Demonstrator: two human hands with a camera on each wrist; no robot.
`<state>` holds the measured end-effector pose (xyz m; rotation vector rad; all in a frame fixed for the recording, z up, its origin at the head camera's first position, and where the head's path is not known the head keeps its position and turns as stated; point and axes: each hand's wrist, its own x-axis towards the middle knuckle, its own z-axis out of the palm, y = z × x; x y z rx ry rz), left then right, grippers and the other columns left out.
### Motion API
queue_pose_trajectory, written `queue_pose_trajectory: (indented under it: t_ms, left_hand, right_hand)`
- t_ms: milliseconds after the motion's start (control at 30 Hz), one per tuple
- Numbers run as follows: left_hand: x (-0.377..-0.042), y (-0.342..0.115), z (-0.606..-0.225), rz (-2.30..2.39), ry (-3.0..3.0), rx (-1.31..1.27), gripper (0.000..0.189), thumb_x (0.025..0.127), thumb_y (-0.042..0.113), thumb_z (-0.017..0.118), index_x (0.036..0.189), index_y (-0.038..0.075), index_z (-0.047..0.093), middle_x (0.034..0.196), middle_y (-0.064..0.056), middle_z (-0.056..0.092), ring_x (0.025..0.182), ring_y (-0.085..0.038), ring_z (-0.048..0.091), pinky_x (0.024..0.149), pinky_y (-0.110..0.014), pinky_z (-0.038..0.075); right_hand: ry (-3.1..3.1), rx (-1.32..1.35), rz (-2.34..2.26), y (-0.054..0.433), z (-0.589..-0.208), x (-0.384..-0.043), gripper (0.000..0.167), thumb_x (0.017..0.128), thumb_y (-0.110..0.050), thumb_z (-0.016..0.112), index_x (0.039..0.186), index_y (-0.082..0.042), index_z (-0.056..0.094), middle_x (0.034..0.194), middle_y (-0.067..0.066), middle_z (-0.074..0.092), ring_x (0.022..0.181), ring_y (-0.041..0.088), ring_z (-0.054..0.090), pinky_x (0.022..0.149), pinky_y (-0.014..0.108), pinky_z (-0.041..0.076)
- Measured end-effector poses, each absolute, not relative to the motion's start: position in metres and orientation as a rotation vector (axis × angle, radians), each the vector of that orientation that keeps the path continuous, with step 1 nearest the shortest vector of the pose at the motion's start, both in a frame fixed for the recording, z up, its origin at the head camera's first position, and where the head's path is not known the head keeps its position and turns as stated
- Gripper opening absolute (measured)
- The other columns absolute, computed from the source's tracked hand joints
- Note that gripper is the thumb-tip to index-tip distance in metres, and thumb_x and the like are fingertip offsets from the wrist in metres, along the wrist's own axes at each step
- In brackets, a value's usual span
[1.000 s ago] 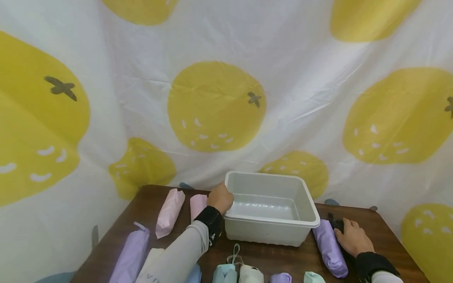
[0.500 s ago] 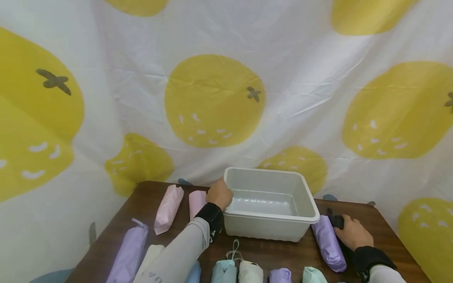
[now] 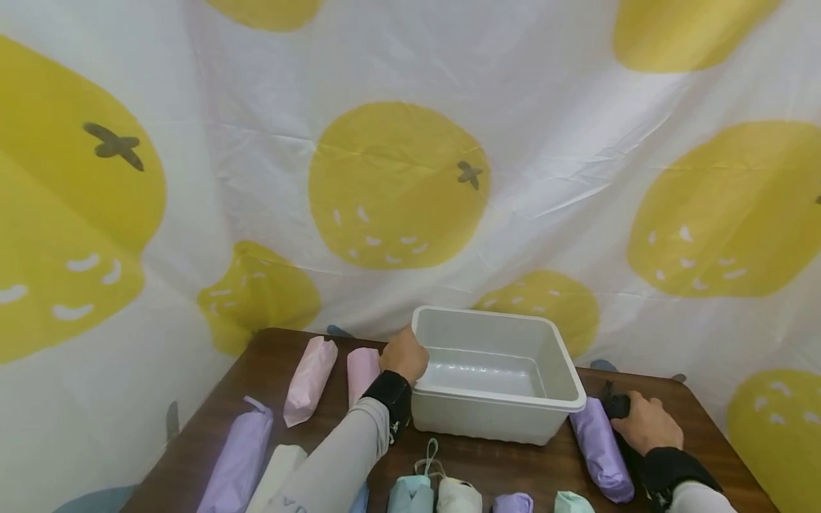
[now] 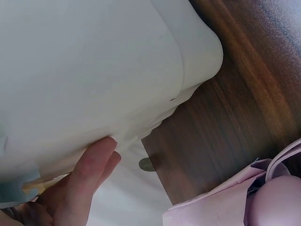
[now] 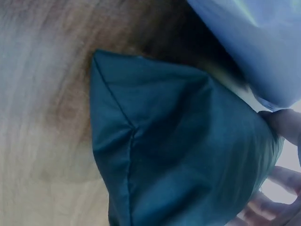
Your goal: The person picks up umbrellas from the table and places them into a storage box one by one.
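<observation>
My left hand [image 3: 405, 354] grips the left rim of a light grey plastic bin [image 3: 487, 420]. In the left wrist view its fingers [image 4: 91, 167] lie against the bin's outer wall [image 4: 94, 80]. My right hand [image 3: 649, 425], right of the bin, holds a dark folded umbrella in a fabric sleeve [image 3: 617, 406]. The right wrist view shows this dark teal sleeve [image 5: 178, 141] close up, thumb and fingers [image 5: 284, 125] round its far end. A purple umbrella [image 3: 601, 449] lies just left of it, against the bin's right side. The bin's visible inside holds nothing.
Two pink umbrellas [image 3: 311, 381] lie left of the bin, with a purple one [image 3: 237, 456] and a cream one [image 3: 282, 470] nearer. Several more, including a light blue one [image 3: 410, 495], line the front. A lemon-print curtain [image 3: 398, 185] hangs behind the brown table [image 3: 359, 456].
</observation>
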<state>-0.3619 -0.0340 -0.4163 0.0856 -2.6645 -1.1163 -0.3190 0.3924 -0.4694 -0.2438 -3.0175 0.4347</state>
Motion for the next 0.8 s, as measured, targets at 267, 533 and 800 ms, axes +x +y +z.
queue_pose_trajectory:
  t_ms: [267,533,800]
  left_hand:
    - [-0.365,-0.034,-0.419,-1.106,-2.669,0.080,0.021,0.100,0.005,0.063,0.118,-0.001,0.069,0.101,-0.017,0.074,0.092,-0.038,0.071,0.078,-0.056,0.057]
    - [-0.365,-0.036,-0.417,-1.096,-2.656,0.063,0.019,0.099,0.004,0.064,0.116,-0.001,0.069,0.098,-0.017,0.073,0.088,-0.037,0.071,0.075,-0.055,0.057]
    - [-0.364,-0.036,-0.417,-1.068,-2.645,0.083,0.013,0.097,0.003,0.066,0.110,0.000,0.068,0.098,-0.019,0.074,0.089,-0.039,0.072,0.075,-0.055,0.058]
  right_hand:
    - [-2.867,-0.200,0.423,0.390,-0.434,-0.322,0.059,0.090,-0.021,0.074,0.132,0.012,0.052,0.104,0.044,0.055,0.089,0.060,0.062,0.068,0.064,0.050]
    - [-2.747,-0.077,0.480,0.370,-0.378,-0.327,0.065,0.096,-0.027,0.072,0.142,0.013,0.048,0.115,0.046,0.052,0.095,0.061,0.059,0.070,0.065,0.049]
    - [-2.611,-0.027,0.507,0.331,-0.334,-0.329,0.067,0.095,-0.031,0.072,0.146,0.007,0.050,0.120,0.042,0.052,0.097,0.056,0.059,0.066,0.063,0.048]
